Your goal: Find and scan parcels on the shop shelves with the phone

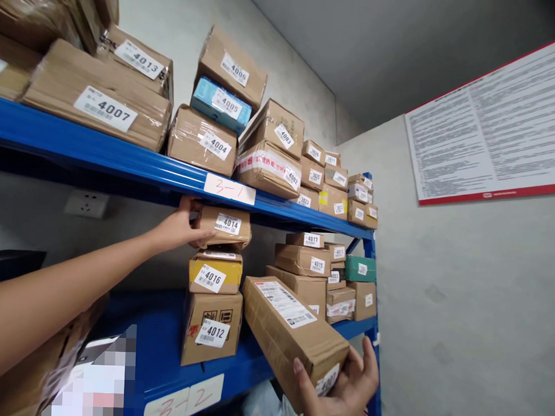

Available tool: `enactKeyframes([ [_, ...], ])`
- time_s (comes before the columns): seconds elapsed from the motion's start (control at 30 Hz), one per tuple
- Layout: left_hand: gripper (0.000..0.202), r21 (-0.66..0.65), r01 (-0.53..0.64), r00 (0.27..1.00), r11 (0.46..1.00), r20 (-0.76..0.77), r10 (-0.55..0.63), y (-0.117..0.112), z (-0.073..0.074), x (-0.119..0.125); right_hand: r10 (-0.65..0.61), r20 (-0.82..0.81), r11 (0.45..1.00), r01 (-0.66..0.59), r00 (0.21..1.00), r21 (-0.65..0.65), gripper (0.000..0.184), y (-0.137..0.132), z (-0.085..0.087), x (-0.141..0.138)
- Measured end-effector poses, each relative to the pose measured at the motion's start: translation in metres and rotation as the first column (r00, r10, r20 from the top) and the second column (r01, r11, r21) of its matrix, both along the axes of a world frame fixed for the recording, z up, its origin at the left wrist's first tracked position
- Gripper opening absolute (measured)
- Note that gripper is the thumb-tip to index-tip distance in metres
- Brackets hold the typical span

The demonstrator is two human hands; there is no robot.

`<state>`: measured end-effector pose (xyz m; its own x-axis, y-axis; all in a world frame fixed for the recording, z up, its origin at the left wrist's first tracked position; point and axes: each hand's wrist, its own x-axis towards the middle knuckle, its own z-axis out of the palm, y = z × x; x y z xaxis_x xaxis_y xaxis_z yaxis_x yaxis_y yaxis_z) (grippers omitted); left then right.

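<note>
My left hand reaches up to the second shelf and grips the left end of a small brown parcel labelled 4014, the top of a stack. Under it sit a yellow-edged box labelled 4016 and a brown box labelled 4012. My right hand cups the near end of a long brown carton with a white shipping label, tilted up toward the shelf, just right of the stack.
A blue metal rack carries tags "3-1" and "3-2". Numbered parcels crowd the top shelf and the right of the second shelf. A white notice board hangs on the right wall. A wall socket sits behind.
</note>
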<state>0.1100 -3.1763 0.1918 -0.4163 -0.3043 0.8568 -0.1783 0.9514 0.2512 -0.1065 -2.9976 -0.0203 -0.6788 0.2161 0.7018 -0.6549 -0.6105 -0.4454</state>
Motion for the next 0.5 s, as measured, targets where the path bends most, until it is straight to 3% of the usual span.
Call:
enactKeyframes([
  [0.07,0.083,0.055,0.007,1.0,0.998,-0.008,-0.007,-0.002,-0.001,-0.004,0.004,-0.011,1.0,-0.004,1.0,-0.004,0.11,-0.001,0.0,0.001],
  [0.13,0.082,0.092,0.019,1.0,0.996,0.0,-0.019,0.0,-0.001,-0.006,0.002,-0.013,1.0,-0.002,1.0,-0.004,0.109,-0.001,-0.001,0.001],
  [0.2,0.077,0.22,0.075,0.997,0.973,-0.017,-0.073,0.006,-0.001,-0.007,-0.005,-0.007,1.0,0.005,1.0,-0.005,0.109,-0.001,-0.002,0.001],
  [0.3,0.054,0.477,0.208,0.977,0.854,-0.147,-0.156,0.017,0.001,-0.01,-0.008,0.002,1.0,0.008,1.0,-0.001,0.11,-0.002,-0.002,0.002],
  [0.37,0.049,0.533,0.249,0.965,0.809,-0.211,-0.158,0.021,0.002,-0.014,-0.005,0.002,1.0,0.005,1.0,0.0,0.111,-0.003,-0.002,0.004],
  [0.5,0.078,0.547,0.231,0.969,0.805,-0.202,-0.141,0.017,-0.001,-0.019,-0.039,-0.012,0.999,0.038,0.999,-0.025,0.11,-0.001,-0.004,0.005],
])
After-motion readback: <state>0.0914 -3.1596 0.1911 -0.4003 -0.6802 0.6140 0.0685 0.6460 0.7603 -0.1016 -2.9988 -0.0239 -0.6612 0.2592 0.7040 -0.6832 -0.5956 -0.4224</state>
